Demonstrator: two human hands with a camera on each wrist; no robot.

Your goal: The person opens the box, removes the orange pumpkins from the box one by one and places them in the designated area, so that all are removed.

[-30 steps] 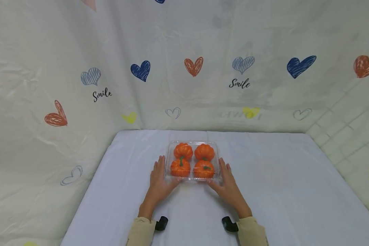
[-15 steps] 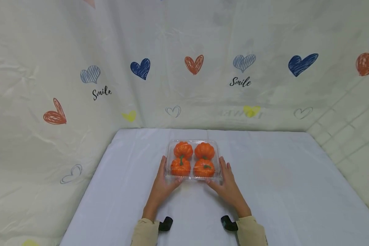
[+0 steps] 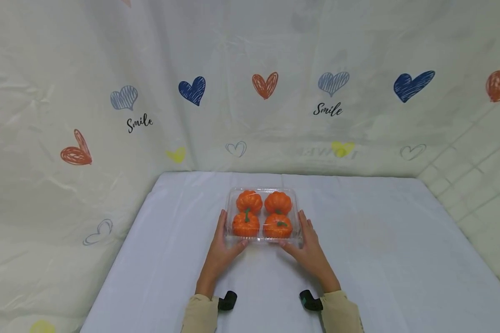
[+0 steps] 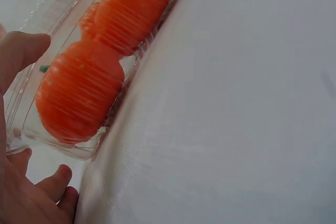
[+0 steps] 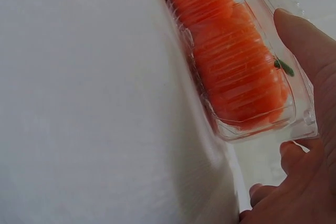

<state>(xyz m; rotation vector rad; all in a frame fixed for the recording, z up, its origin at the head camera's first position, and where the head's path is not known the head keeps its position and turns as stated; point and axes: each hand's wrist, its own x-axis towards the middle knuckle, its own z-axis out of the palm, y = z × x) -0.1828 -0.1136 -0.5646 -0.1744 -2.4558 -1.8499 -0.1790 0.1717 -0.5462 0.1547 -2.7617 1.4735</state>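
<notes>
A clear plastic clamshell box [image 3: 261, 239] sits on the white-covered table, its lid down over several small orange pumpkins [image 3: 278, 202] with green stems. My left hand [image 3: 219, 255] grips its near left corner, thumb along the front and fingers along the side. At the near right corner, my right hand [image 3: 310, 254] holds it the same way. In the left wrist view the thumb [image 4: 30, 50] lies by the lid's edge, and the fingertips are beside the box's end. The right wrist view shows the right thumb [image 5: 299, 38] against the lid rim. Parts of both hands are cut off there.
White cloth covers the tabletop [image 3: 371, 259] around the box. A pale curtain [image 3: 291, 134] printed with hearts and "Smile" hangs behind the far edge and along both sides. Each wrist carries a black device [image 3: 227, 300] near a beige sleeve [image 3: 201, 313].
My left hand has moved rightward and closed in on the box's left side. The right hand has hardly moved. The box stays in place on the table while the head view tilts slightly.
</notes>
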